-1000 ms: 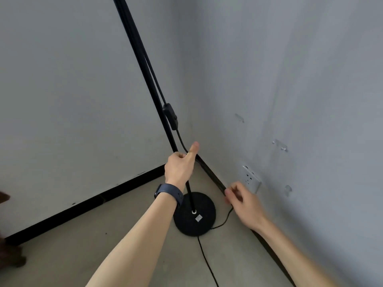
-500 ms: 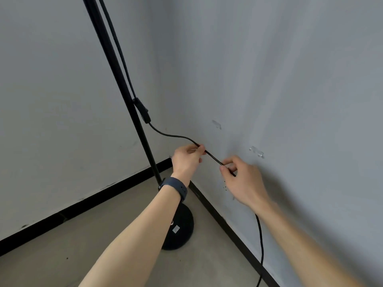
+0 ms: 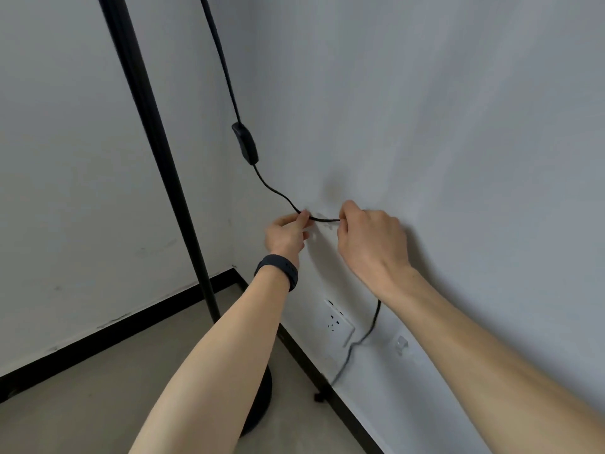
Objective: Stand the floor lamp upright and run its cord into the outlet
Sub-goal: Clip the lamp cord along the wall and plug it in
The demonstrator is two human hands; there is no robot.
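The black floor lamp pole (image 3: 157, 152) stands upright in the room corner; its round base (image 3: 263, 401) is mostly hidden behind my left forearm. The black cord (image 3: 275, 191) hangs down past an inline switch (image 3: 245, 144) and runs to my hands. My left hand (image 3: 288, 232) and my right hand (image 3: 370, 240) each pinch the cord, holding a short stretch against the right wall at a small clear clip (image 3: 327, 222). Below my right hand the cord (image 3: 370, 329) drops to the floor. A white outlet (image 3: 339, 322) sits low on that wall with nothing plugged in.
Another clear cord clip (image 3: 401, 344) is stuck to the wall right of the outlet. Black baseboard (image 3: 108, 335) runs along both walls. The floor (image 3: 98, 394) is bare concrete. The plug is not in view.
My left hand left the pole and took the cord. Both hands carried the cord toward the right wall and now hold it at the clip. The view moved up and closer.
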